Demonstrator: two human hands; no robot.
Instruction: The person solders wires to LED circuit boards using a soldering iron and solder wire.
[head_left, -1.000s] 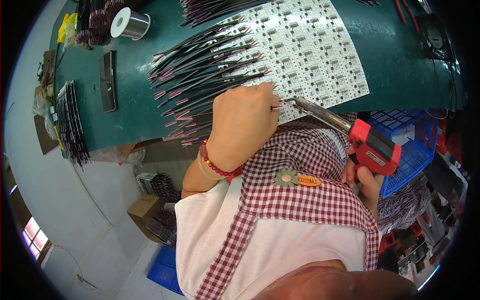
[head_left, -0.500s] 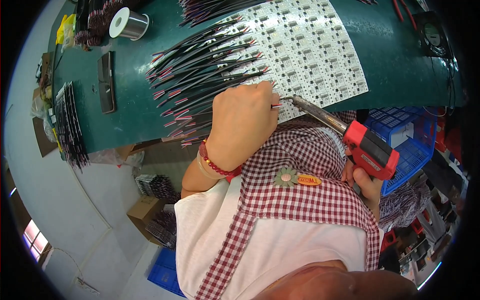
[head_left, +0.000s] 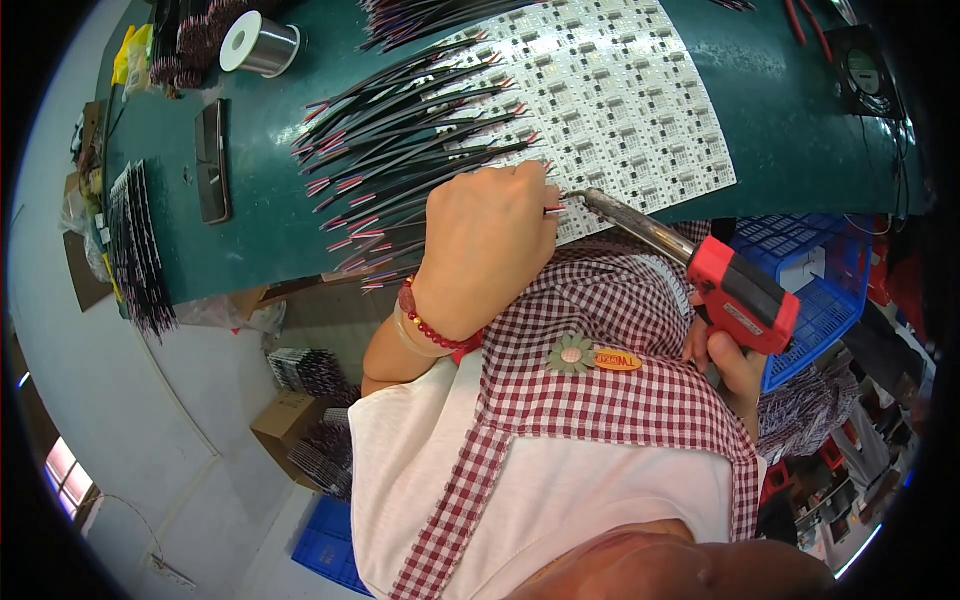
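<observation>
My left hand is closed at the near edge of a white sheet of circuit boards. A thin wire with red and white ends pokes out past its fingertips. My right hand grips a red and black soldering gun from below. The gun's metal tip reaches left over the sheet's near edge, close to the wire end. Black cables with stripped red and white ends lie in a row along the sheet's left side. My left fingers' inner side is hidden.
On the green table are a solder spool, a dark phone-like slab and a cable bundle at the left edge. A black device stands at the far right. Blue crates are below the table, right.
The soldering gun's body has risen very slightly in my right hand. My left hand stays at the sheet's near edge with the wire.
</observation>
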